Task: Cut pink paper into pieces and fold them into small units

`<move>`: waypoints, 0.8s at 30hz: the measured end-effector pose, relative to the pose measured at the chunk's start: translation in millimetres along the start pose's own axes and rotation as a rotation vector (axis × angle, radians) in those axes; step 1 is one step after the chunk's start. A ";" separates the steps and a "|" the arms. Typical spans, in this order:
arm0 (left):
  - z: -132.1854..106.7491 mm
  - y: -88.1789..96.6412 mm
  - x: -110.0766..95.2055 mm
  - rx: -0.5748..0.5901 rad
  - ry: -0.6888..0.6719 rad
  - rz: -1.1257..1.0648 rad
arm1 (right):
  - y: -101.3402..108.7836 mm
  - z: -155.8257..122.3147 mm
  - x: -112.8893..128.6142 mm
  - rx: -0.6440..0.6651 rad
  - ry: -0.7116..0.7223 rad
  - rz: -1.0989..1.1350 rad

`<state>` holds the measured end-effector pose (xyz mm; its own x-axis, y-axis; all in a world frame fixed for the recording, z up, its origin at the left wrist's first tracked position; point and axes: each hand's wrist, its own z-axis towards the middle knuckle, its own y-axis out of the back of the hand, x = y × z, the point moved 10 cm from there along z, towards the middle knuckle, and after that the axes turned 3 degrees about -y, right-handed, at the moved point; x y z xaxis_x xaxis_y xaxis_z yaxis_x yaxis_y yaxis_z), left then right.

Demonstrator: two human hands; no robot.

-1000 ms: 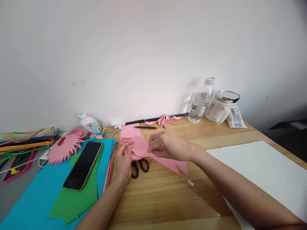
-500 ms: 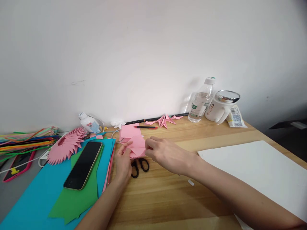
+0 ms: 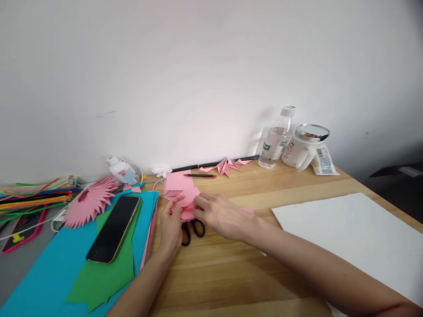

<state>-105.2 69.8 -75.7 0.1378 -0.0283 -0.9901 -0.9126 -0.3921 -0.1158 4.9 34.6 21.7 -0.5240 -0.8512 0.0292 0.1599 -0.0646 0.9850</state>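
Your left hand (image 3: pixel 171 226) pinches the pink paper (image 3: pixel 187 196), just below the frame's centre, likely to steady it. Your right hand (image 3: pixel 213 213) curls at its right edge; tips hidden, clamping cannot be told. Scissors (image 3: pixel 189 234) lie lower in frame, perhaps for easy reach.

"Where does this view look from?"

"From the head of the person working, forward and down across the table (image 3: pixel 205 277)."

"How near is it?"

"Near enough for the left hand (image 3: pixel 171 222) and right hand (image 3: pixel 218 215) to sit just below the middle, yet wide enough to take in the phone (image 3: pixel 114 229) at left and the white sheet (image 3: pixel 353 242) at right."

"And the far side?"

"The wall (image 3: pixel 198 79) fills the upper half."
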 end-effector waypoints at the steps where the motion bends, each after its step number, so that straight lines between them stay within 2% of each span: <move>1: -0.3 -0.2 -2.5 0.003 -0.029 0.024 | -2.2 0.7 -2.4 0.003 -0.014 0.020; 5: -4.0 -3.7 -13.7 0.032 -0.126 0.134 | -7.9 1.8 -19.3 -0.035 -0.101 0.124; 11: -8.7 -10.8 -23.1 0.102 -0.227 0.154 | -3.0 0.2 -36.2 -0.311 -0.101 0.516; 14: -8.8 -13.8 -25.7 0.138 -0.273 0.124 | -5.7 0.9 -40.1 -0.358 -0.125 0.615; 20: -6.3 -15.6 -21.8 0.164 -0.231 0.053 | -5.3 0.4 -40.8 -0.410 -0.142 0.626; 24: -5.6 -16.9 -18.3 0.162 -0.178 0.009 | -3.5 -1.7 -47.5 -0.461 -0.185 0.755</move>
<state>-90.2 71.9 -55.2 0.0719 0.1371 -0.9879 -0.9653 -0.2396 -0.1035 30.7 74.3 16.7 -0.2633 -0.6570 0.7064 0.8146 0.2408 0.5277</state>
